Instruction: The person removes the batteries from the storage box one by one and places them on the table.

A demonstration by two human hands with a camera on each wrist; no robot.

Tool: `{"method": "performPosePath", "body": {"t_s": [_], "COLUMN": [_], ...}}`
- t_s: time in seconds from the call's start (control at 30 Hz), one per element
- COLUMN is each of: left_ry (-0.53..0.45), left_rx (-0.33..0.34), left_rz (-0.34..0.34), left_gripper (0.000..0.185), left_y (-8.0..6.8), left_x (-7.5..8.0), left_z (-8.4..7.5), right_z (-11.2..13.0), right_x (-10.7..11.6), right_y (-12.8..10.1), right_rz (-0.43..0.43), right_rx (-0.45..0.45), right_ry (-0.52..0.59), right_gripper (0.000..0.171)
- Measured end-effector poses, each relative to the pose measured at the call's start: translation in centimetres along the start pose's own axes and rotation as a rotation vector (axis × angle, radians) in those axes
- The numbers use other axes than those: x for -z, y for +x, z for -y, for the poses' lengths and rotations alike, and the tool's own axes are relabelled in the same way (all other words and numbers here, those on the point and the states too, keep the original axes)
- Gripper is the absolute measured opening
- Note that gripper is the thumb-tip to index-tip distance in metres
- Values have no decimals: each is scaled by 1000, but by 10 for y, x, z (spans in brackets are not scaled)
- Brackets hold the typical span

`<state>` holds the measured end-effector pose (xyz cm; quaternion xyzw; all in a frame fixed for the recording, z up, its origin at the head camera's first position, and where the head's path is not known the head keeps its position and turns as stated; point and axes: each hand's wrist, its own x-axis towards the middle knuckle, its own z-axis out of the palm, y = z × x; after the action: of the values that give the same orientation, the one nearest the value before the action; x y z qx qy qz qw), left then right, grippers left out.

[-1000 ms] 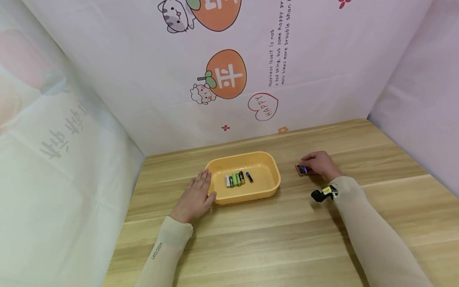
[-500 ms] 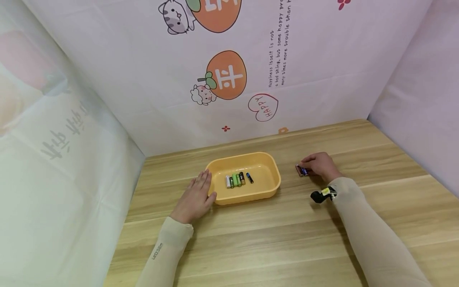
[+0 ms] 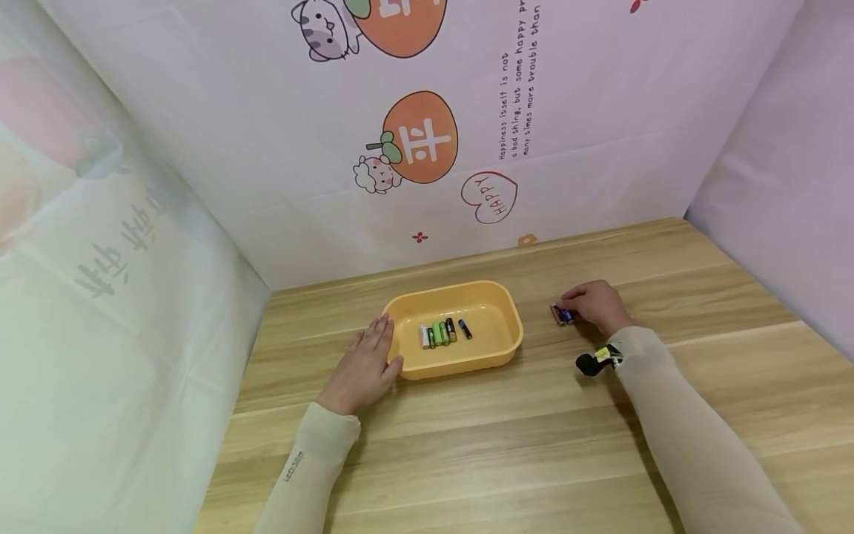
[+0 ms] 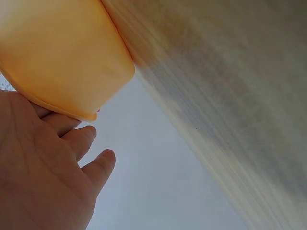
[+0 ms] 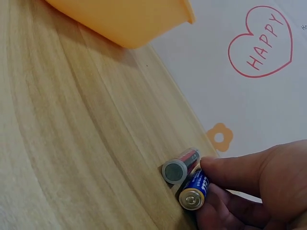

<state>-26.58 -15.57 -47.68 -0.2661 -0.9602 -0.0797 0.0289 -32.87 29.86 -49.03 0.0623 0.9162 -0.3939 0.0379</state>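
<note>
Right wrist: blue battery (image 5: 195, 188) against fingers (image 5: 241, 208)

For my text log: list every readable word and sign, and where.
"HAPPY": heart, back wall
"Happiness itself is not a bad thing, but some happy pr... many times more trouble than": back wall
"平": orange fruit
"Let's Slim": left sleeve
Too small or faint: battery labels, left wall lettering; cut: upper fruit's sign

"HAPPY" (image 3: 490, 197), "平" (image 3: 425, 140), "Happiness itself…" (image 3: 504, 107) on wall (image 3: 600, 148), "Let's Slim" (image 3: 293, 466) on L slv (image 3: 313, 475)
</note>
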Motion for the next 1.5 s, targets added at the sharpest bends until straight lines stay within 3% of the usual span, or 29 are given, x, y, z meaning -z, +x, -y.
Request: {"method": "performPosePath", "body": {"t_s": [0.4, 0.63, 0.73, 0.87, 1.13, 1.5], "left_ry": [6, 5, 13, 8, 3, -3], "left_rx": [23, 10, 13, 13, 19, 15], "left_rz": [23, 1, 5, 5, 2, -8], "left_gripper": [66, 66, 66, 66, 66, 66], "left_y": [-1, 1, 2, 2, 0, 0], "left_x": [-1, -1, -2, -2, -1, -1], "left_z": [0, 0, 0, 0, -1, -1], "right_z": [-3, -2, 2, 15, 50, 90], "right_x": [-1, 7, 11, 13, 5, -5], "right_y": [-1, -2, -3, -4, -4, -5], "right_rz": [-3, 0, -4, 1, 62, 131], "right_rx": [1, -7, 16, 50, 77, 64], "right_ry": [14, 129, 98, 85, 296, 430], "right_gripper": [36, 34, 34, 37, 39, 36]}}
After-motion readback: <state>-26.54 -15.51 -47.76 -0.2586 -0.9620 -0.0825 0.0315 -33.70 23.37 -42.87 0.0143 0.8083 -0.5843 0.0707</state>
